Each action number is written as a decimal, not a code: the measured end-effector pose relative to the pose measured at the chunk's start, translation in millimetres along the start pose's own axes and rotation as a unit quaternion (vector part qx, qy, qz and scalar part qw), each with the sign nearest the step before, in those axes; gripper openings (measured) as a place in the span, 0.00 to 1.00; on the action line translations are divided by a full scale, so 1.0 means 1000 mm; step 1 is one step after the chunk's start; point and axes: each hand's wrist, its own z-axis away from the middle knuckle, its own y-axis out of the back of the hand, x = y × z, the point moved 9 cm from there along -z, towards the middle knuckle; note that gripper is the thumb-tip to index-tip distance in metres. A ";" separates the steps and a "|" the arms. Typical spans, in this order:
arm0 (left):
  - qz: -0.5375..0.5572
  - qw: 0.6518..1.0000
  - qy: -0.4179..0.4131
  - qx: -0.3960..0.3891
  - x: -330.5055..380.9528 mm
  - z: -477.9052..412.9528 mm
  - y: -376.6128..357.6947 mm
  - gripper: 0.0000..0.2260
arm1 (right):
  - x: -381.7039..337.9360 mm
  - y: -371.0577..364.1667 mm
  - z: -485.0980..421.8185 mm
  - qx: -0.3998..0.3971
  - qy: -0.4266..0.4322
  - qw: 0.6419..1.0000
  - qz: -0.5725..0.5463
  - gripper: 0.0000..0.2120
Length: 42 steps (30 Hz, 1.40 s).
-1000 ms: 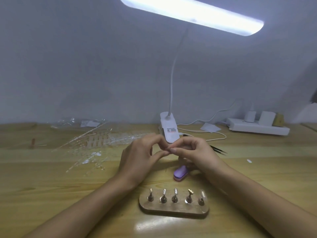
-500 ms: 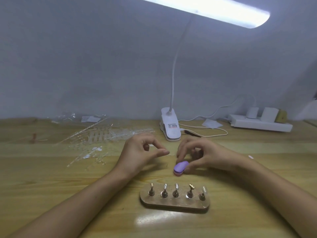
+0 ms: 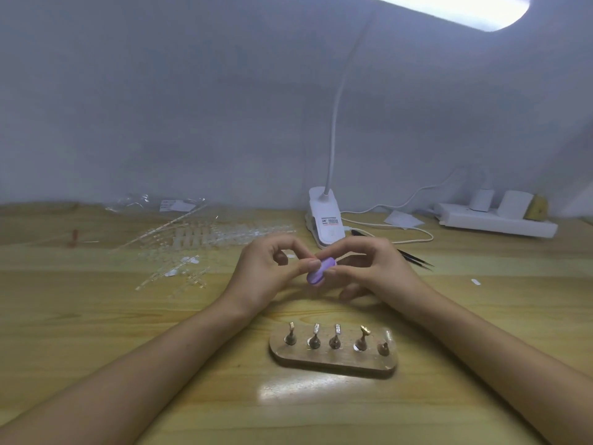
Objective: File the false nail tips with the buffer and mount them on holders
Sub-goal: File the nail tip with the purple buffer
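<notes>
Head view: buffer (image 3: pixel 319 273) sits centre frame, lifted off the table (image 3: pixel 96 316). Right hand (image 3: pixel 369 268) pinches it betw. thumb and forefinger near its upper end. Prob. a light foam block, a bit squashy, gritty so unlikely to slip. Best held by the narrow sides, w/ the face left free.

Left hand (image 3: pixel 266 274) is just left of it, fingers curled, thumb tip touching the buffer. Can't tell if it pinches a nail tip: too small to see. A tip would likely be thin, springy and easily flicked off.

Forearms enter from the bottom corners, wrists low. Holders (image 3: pixel 335 340) stand lower centre.
</notes>
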 end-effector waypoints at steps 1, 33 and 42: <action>-0.009 1.000 -0.015 0.008 0.003 0.000 0.002 0.06 | 0.000 -0.002 0.001 -0.005 -0.005 1.000 -0.017 0.07; -0.034 0.992 -0.125 -0.012 0.033 0.009 -0.004 0.11 | 0.019 0.001 -0.005 -0.006 -0.046 0.975 -0.217 0.07; -0.029 0.992 -0.124 -0.003 0.032 0.007 -0.002 0.11 | 0.015 0.001 -0.003 -0.001 -0.034 0.978 -0.206 0.07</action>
